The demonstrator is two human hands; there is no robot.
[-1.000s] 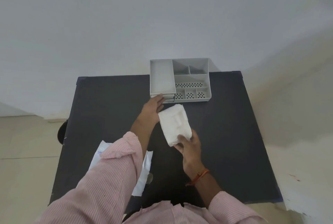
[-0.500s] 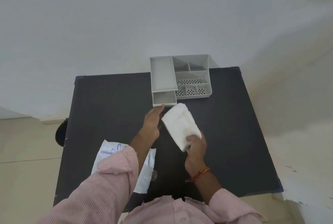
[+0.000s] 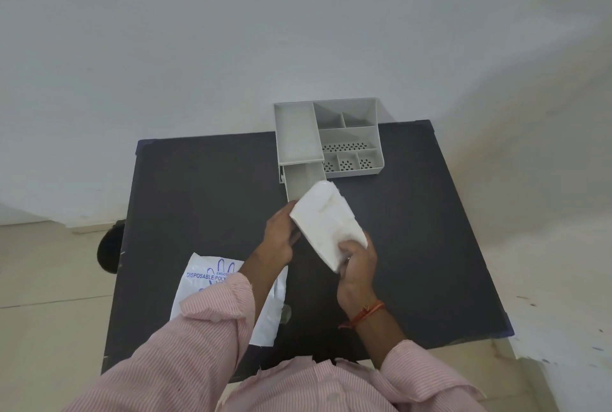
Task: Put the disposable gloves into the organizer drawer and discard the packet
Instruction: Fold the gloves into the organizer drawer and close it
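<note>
Head view: the dark table [image 3: 198,196] carries the grey organizer [image 3: 379,146] at its far edge, well beyond both hands. A second ago its drawer [image 3: 303,180] was closed, with the left hand [image 3: 278,233] at its front. Now the drawer stands drawn out toward the person, its open tray just ahead of the left fingertips. That likely means the opening step is about done and the loading can follow.

The printed packet [image 3: 205,282] lies flat behind the left wrist, partly under the sleeve, not yet discarded.

The disposable gloves [image 3: 326,219] are a folded white wad, thick, soft and faintly crumpled. They are held tilted, with the far corner over the drawer's near end and the near corner in the right hand [image 3: 357,262]. They are not yet in the tray.

The right hand pinches the wad's near corner, thumb on top and fingers curled beneath. The left hand sits just left of the wad, its fingers bent toward the drawer front. The wad hides the fingertips, so I cannot tell whether it grips anything.
</note>
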